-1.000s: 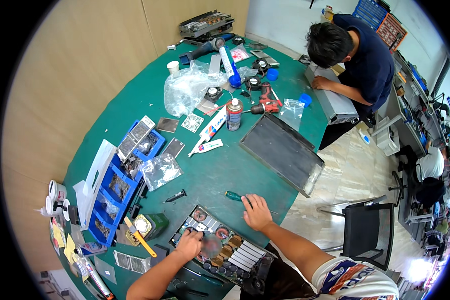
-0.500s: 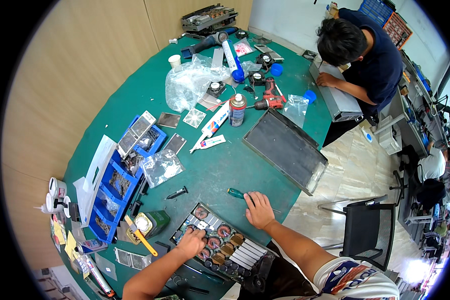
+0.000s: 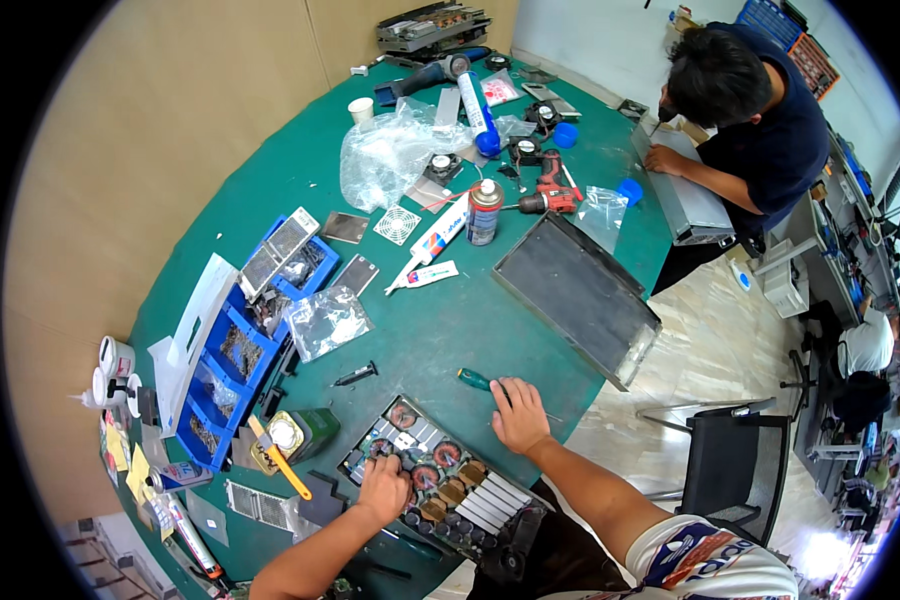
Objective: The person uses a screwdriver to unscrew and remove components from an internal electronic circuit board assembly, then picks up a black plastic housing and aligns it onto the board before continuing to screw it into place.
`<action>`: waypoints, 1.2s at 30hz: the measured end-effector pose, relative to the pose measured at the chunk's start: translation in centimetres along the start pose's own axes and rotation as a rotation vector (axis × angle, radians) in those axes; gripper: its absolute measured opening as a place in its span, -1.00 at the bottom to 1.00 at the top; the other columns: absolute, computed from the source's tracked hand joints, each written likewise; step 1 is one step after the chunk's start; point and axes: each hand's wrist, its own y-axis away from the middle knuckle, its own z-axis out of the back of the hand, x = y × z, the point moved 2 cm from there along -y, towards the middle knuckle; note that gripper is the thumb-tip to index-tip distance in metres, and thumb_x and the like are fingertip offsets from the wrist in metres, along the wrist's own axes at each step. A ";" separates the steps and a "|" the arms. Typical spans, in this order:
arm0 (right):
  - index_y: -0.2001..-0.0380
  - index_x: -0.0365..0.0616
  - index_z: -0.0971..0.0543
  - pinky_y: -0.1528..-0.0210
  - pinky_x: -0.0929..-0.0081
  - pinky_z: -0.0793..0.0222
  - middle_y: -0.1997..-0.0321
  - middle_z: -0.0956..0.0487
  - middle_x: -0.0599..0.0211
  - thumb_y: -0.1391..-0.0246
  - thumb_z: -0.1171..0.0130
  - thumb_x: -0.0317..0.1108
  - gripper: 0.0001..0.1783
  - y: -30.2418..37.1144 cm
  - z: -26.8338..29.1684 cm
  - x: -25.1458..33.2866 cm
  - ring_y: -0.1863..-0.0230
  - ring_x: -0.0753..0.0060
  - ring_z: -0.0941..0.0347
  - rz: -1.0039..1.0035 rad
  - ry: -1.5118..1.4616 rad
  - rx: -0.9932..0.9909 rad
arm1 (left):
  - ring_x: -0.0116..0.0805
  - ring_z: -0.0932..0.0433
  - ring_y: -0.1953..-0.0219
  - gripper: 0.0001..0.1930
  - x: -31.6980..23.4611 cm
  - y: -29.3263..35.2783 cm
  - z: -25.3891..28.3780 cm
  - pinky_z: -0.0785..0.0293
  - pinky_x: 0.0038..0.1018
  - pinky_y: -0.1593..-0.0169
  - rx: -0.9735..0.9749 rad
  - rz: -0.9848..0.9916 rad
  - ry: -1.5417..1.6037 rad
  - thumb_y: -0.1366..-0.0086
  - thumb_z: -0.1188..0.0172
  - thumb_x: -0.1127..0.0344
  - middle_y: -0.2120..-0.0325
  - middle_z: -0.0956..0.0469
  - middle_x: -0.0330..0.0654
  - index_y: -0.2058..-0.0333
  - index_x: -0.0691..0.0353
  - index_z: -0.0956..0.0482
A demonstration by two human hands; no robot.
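Observation:
My left hand (image 3: 385, 488) reaches down among the parts of a circuit board (image 3: 490, 505) in an open metal tray close to me. Its fingers are bent together over the board's left half, next to the copper-wound coils (image 3: 423, 476); whatever their tips hold is hidden. Low over the table, to the right of the board, my right hand (image 3: 521, 415) lies across a screwdriver (image 3: 473, 378). The green handle sticks out past my fingers and the thin shaft comes out on the other side. A black syringe-like tube (image 3: 355, 373) lies beyond the board.
Left stand blue parts bins (image 3: 228, 375), a green can (image 3: 315, 432) and a yellow cutter (image 3: 282, 462). Ahead lie a dark metal cover (image 3: 580, 295), a spray can (image 3: 484, 212) and a red drill (image 3: 552, 190). Across the table, a person leans over a metal case (image 3: 692, 205). A chair (image 3: 735, 460) stands right.
The whole view has shifted slightly. My left hand has moved slightly towards me over the board; my right hand stays at the screwdriver. The other person's head has moved a little to the right.

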 end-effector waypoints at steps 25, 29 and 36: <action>-0.31 -0.25 -0.31 -0.36 -0.03 -0.09 -0.28 -0.34 0.00 -0.07 -0.17 -0.23 -0.27 -0.6 -0.5 -0.2 -0.35 -0.06 -0.19 0.009 -0.027 0.080 | 0.10 -0.45 0.03 -0.84 -2.1 0.6 -3.2 -0.37 -0.07 0.04 -0.336 0.432 0.098 -0.07 -0.26 0.36 0.14 -0.46 0.09 0.38 0.33 -0.63; -0.31 -0.28 -0.30 -0.35 -0.06 -0.08 -0.29 -0.33 -0.02 -0.08 -0.14 -0.23 -0.27 0.0 -1.4 -0.4 -0.36 -0.12 -0.18 0.011 -0.013 0.060 | 0.10 -0.50 0.06 -0.81 -2.5 0.1 -2.8 -0.42 -0.06 0.02 -0.318 0.512 0.120 -0.06 -0.24 0.36 0.14 -0.49 0.11 0.35 0.34 -0.63; -0.33 -0.31 -0.27 -0.37 -0.09 -0.05 -0.31 -0.32 -0.03 -0.08 -0.10 -0.28 -0.26 0.7 -1.7 0.8 -0.37 -0.13 -0.17 0.077 0.067 -0.067 | -0.12 -0.41 -0.03 -0.78 -3.7 1.3 -3.4 -0.27 -0.25 -0.06 -0.313 0.574 -0.027 -0.26 -0.06 0.30 0.08 -0.44 -0.04 0.29 0.27 -0.64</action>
